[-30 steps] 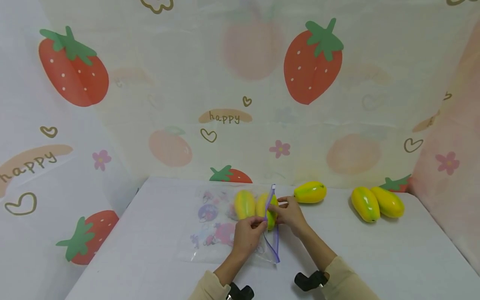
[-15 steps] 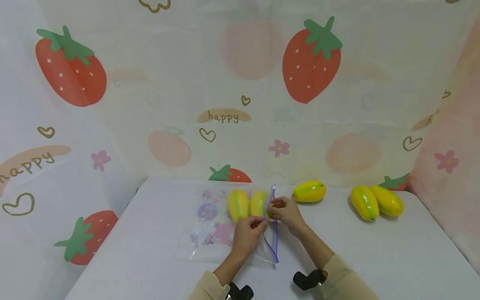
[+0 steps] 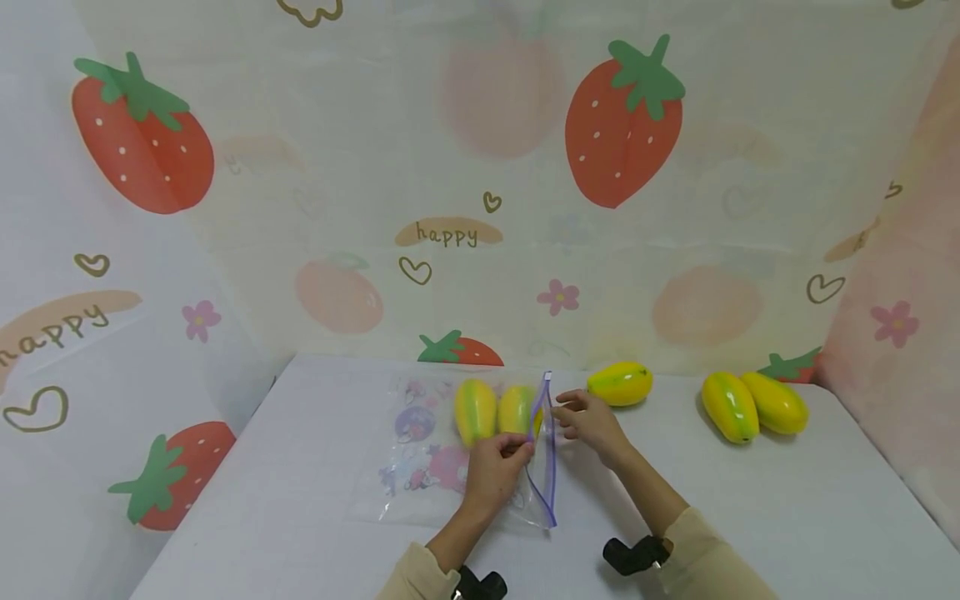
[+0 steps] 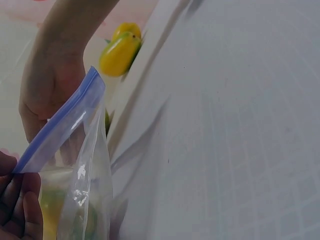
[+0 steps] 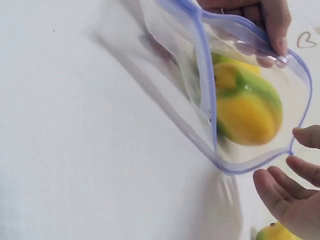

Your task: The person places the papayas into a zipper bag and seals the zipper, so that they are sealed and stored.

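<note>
The left hand (image 3: 495,473) pinched the purple zip strip (image 3: 552,500) between thumb and fingers, holding up one side of a plastic bag (image 3: 448,467). The right hand (image 3: 596,427) held nothing; its fingers were loosely bent just outside the gaping mouth, and whether a fingertip brushed the rim could not be told.

The likeliest trouble seemed to be the opening: the plastic looked limp, so a slackened pinch could have let the mouth sag shut. The inner fruit nearer the mouth (image 3: 514,408) lay close behind the strip, and its rounded shape could have let it roll out if the bag were tipped that way. A right fingertip catching the rim might also have dragged the bag askew.

The bag lay flat on the white bench (image 3: 247,517), clear, with pink and purple cartoon prints, its mouth toward the person's right. Inside, beside the first, was a second fruit (image 3: 476,412); both were plump, smooth ovals, yellow with green streaks.

Beyond the right hand, a matching fruit (image 3: 620,384) lay sideways near the bench's back edge. Farther right, a tilted fruit (image 3: 729,407) rested against another one (image 3: 777,403), both glossy.
</note>
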A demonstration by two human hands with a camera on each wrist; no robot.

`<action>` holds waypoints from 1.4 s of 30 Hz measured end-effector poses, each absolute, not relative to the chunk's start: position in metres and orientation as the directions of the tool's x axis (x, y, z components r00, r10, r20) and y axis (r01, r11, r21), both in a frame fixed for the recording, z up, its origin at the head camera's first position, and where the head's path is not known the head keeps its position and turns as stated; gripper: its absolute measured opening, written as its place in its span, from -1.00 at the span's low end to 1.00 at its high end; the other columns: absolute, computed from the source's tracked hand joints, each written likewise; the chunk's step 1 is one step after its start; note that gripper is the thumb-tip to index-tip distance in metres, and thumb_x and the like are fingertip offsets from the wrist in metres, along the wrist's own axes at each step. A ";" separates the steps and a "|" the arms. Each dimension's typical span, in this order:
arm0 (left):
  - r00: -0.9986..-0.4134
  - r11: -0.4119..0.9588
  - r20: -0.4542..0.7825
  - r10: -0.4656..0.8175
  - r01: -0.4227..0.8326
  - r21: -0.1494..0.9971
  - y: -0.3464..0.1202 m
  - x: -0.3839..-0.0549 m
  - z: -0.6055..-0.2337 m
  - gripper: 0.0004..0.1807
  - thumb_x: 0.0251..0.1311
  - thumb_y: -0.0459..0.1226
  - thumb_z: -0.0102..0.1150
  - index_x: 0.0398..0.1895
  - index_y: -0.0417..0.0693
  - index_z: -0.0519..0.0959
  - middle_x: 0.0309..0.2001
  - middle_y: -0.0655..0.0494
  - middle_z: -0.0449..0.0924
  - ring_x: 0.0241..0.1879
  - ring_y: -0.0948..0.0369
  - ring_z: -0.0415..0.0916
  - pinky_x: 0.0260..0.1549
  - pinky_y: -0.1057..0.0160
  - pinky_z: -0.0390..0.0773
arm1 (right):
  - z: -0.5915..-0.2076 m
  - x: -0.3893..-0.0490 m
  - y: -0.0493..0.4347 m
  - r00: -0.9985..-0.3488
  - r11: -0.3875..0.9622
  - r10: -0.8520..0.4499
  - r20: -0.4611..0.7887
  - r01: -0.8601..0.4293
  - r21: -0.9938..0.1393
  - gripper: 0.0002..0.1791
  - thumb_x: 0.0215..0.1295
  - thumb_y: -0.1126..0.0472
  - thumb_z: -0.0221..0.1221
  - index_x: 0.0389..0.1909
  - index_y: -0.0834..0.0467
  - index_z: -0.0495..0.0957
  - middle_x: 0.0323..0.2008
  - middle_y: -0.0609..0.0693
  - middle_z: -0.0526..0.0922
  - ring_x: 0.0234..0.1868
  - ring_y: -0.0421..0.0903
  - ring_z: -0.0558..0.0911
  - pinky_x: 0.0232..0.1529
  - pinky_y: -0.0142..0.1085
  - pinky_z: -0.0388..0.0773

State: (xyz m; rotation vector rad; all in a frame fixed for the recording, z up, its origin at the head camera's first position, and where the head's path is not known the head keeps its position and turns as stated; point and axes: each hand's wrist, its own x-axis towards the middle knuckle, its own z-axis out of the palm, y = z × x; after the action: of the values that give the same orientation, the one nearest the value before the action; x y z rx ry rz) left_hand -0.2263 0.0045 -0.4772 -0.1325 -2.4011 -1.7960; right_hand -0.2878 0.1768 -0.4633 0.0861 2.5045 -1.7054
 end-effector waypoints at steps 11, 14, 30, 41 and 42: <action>-0.986 0.270 0.163 -0.024 0.151 0.951 0.004 -0.226 -0.477 -0.81 0.12 -0.31 0.29 -0.32 -0.31 0.71 -0.45 -0.08 0.69 -0.46 0.36 0.47 -0.44 0.47 0.48 | -0.441 -0.292 0.199 -0.999 0.563 -0.021 -0.048 0.028 -0.826 -0.52 0.30 0.14 0.21 0.13 0.37 0.46 -0.04 0.34 0.61 -0.40 -0.01 0.59 -0.36 -0.35 0.56; -0.986 0.266 0.166 -0.025 0.153 0.952 0.005 -0.227 -0.476 -0.81 0.11 -0.31 0.30 -0.32 -0.31 0.71 -0.45 -0.07 0.69 -0.47 0.36 0.46 -0.44 0.47 0.48 | -0.437 -0.293 0.205 -0.999 0.567 -0.024 -0.039 0.018 -0.823 -0.50 0.31 0.14 0.20 0.15 0.38 0.45 -0.01 0.37 0.60 -0.42 -0.05 0.58 -0.35 -0.34 0.56; -0.989 0.273 0.143 -0.018 0.133 0.953 0.003 -0.225 -0.475 -0.81 0.15 -0.29 0.28 -0.30 -0.28 0.71 -0.42 -0.03 0.69 -0.45 0.37 0.45 -0.42 0.47 0.48 | -0.421 -0.296 0.223 -0.993 0.624 0.114 -0.033 0.097 -0.775 -0.44 0.28 0.07 0.18 0.16 0.39 0.43 0.07 0.42 0.55 0.06 0.27 0.56 -0.01 -0.04 0.54; -0.988 0.265 0.156 -0.016 0.147 0.953 0.001 -0.224 -0.476 -0.80 0.13 -0.30 0.30 -0.30 -0.30 0.70 -0.42 -0.06 0.70 -0.45 0.37 0.47 -0.43 0.47 0.49 | -0.418 -0.300 0.238 -0.982 0.611 0.180 -0.053 0.154 -0.776 -0.35 0.34 0.04 0.13 0.27 0.43 0.30 0.18 0.45 0.41 0.15 0.30 0.45 0.14 0.04 0.49; -0.988 0.266 0.154 -0.016 0.144 0.953 0.001 -0.224 -0.475 -0.80 0.13 -0.29 0.30 -0.30 -0.30 0.70 -0.42 -0.06 0.70 -0.45 0.37 0.47 -0.42 0.47 0.49 | -0.417 -0.301 0.239 -0.981 0.612 0.187 -0.050 0.157 -0.775 -0.35 0.34 0.04 0.12 0.27 0.43 0.29 0.18 0.45 0.41 0.15 0.30 0.44 0.14 0.04 0.48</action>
State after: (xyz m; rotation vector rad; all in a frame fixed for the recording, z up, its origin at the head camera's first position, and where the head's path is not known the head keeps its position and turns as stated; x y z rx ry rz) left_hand -0.2243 0.0011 -0.4754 -0.1220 -2.3916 -1.8226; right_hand -0.3010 0.2391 -0.4173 0.3043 2.8524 -1.3663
